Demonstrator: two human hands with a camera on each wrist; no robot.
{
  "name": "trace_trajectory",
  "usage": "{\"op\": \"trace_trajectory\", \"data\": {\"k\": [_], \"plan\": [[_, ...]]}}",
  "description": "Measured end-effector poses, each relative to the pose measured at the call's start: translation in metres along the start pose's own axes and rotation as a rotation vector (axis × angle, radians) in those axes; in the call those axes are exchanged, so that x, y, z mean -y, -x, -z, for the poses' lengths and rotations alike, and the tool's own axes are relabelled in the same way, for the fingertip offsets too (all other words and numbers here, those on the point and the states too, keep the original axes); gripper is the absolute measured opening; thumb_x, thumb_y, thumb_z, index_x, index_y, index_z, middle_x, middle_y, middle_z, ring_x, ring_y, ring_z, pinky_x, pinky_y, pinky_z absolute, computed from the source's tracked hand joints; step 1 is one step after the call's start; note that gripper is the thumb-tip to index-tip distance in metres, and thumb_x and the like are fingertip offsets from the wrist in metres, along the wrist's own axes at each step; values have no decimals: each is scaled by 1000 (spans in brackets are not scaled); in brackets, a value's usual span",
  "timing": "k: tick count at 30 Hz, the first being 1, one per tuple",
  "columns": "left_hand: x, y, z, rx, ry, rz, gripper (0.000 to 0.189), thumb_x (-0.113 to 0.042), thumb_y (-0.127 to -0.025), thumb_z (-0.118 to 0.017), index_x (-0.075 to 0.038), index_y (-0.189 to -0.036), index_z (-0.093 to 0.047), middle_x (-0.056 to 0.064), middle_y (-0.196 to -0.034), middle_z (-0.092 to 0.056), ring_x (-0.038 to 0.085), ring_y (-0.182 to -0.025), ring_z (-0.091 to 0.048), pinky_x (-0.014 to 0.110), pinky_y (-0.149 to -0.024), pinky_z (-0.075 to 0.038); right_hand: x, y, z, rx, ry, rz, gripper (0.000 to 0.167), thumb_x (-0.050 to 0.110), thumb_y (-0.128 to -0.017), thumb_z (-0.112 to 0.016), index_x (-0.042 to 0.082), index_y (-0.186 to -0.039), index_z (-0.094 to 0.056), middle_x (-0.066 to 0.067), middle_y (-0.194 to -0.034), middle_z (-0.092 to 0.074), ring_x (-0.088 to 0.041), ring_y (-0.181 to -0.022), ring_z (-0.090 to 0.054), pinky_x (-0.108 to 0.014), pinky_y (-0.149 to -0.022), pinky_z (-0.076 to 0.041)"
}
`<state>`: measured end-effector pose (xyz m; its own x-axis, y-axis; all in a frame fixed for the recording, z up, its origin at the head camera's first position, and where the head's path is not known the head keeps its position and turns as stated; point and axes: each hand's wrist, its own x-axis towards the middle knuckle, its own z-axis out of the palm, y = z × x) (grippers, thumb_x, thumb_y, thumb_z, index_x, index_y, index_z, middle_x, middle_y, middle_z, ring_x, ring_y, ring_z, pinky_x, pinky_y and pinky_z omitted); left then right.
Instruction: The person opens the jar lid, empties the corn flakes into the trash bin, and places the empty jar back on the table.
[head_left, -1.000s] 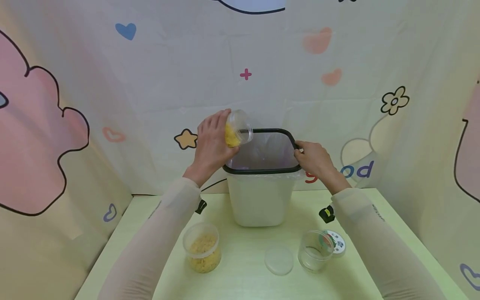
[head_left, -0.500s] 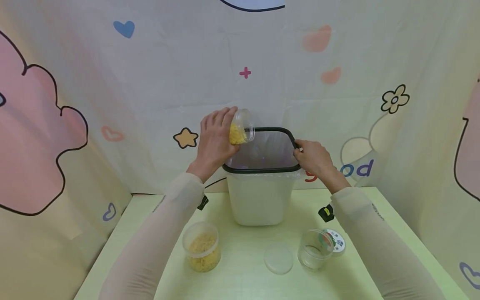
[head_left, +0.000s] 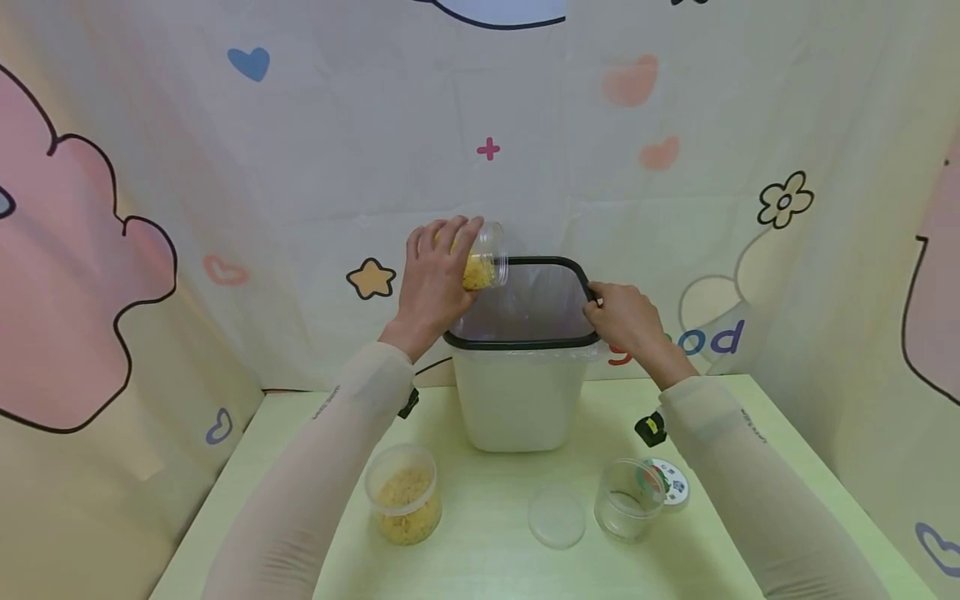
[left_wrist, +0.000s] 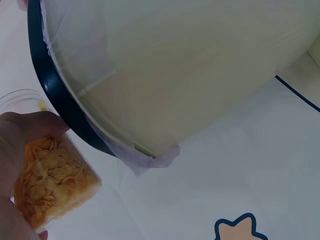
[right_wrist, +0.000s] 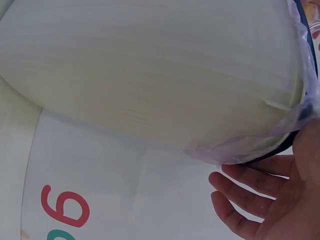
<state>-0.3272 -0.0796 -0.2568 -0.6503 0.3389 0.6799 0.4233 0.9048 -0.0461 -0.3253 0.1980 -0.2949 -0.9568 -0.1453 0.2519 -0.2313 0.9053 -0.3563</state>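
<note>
My left hand (head_left: 437, 279) grips a clear plastic jar (head_left: 491, 242) tipped on its side, mouth to the right, above the left rim of a trash bin (head_left: 517, 400). Yellow cornflakes (left_wrist: 52, 175) lie inside the jar, showing plainly in the left wrist view. The bin is white with a black rim ring (head_left: 525, 343) and a thin bag liner (right_wrist: 230, 150) folded over its edge. On the opposite side, my right hand (head_left: 626, 317) holds the ring at the bin's right corner, its other fingers (right_wrist: 250, 200) spread outside the wall.
On the table (head_left: 480, 575), a tub (head_left: 405, 508) of yellow flakes stands front left. A translucent lid (head_left: 557, 518), a clear jar (head_left: 628, 504) and a printed round lid (head_left: 675, 483) are front right. A patterned curtain (head_left: 315, 167) hangs behind the bin.
The left hand has shifted slightly right with the jar, and the flakes have slid closer to its mouth. The right hand stays at the bin's rim.
</note>
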Motion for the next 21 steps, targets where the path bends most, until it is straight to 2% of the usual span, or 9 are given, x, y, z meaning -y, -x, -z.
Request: {"op": "trace_trajectory", "data": {"k": [21], "plan": [[-1,-5,-7,49,-124,-57,90,-24,-77,-81,-23,-150,-29,7,-152,-38,31,-140,-31,51,-121,-21,1,-1,0,18,-13,-10,52,24,-99,-39,4,-146,-44,-23,-141,-54,-41,-117,-59,-53,-84,-54]]}}
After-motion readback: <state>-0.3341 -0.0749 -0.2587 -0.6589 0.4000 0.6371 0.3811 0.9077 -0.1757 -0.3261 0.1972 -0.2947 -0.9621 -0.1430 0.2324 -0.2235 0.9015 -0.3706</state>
